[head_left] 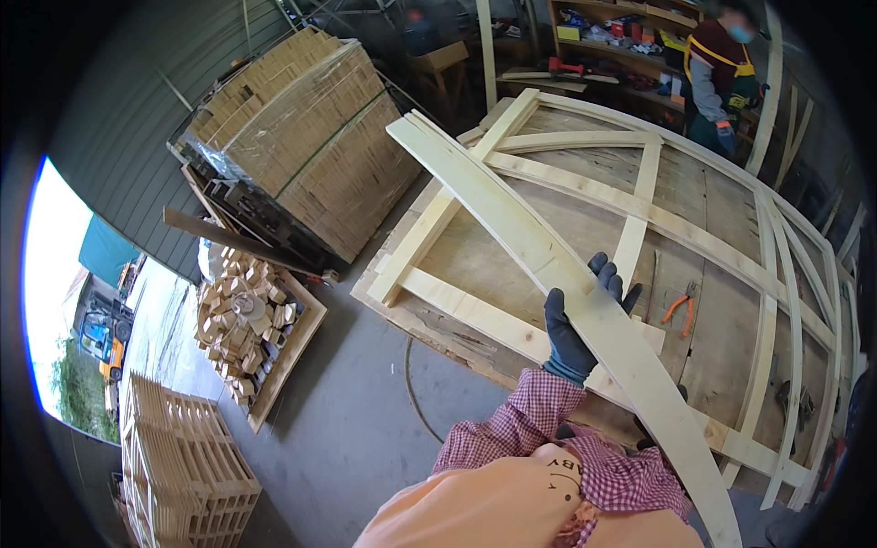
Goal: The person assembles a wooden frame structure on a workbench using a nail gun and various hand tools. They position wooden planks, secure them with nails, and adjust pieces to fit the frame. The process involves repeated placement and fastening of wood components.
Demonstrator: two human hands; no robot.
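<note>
Long pale board, curved: held aslant above worktable. Left hand, dark-gloved: half-closed around board from beneath. Right hand: mostly hidden by board, grip impossible to tell. On worktable: wooden frame, orange-handled pliers. Left of worktable: heaped offcuts, wrapped timber stack.

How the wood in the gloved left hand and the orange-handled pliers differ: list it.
Size: the held wood is far longer than the pliers.
Look: the held wood is pale with a curved edge; the pliers have two orange handles, spread apart.
Place: the left hand holds the wood up, while the pliers lie on the wooden table.
</note>
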